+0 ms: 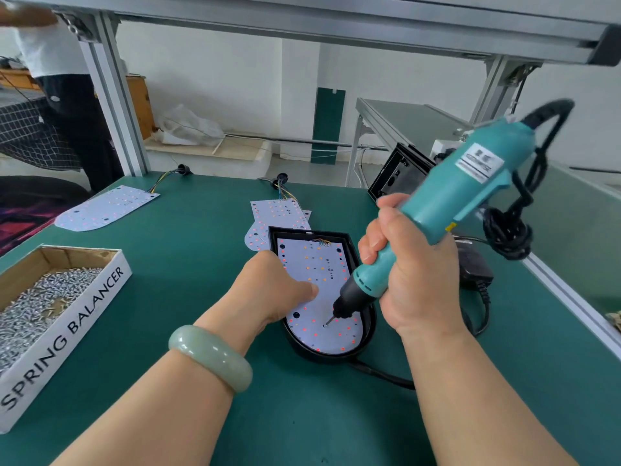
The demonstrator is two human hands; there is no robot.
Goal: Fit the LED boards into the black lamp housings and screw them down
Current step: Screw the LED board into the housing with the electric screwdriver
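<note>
A black lamp housing (364,341) lies on the green bench in front of me, with a white LED board (314,260) seated inside it. My right hand (413,274) grips a teal electric screwdriver (453,203), tilted, its bit tip touching a screw spot on the board's lower part. My left hand (268,290) rests on the board, fingers mostly hidden under the palm, one fingertip pressing near the bit. Two loose LED boards lie further back: one at the left (104,210), one (275,213) partly under the housing's far end.
A cardboard box of several small screws (50,297), marked SPRING BALANCER, sits at the left. Another black housing (400,173) stands at the bench's far right. A black adapter and cable (475,267) lie right of the housing. A person stands at the far left.
</note>
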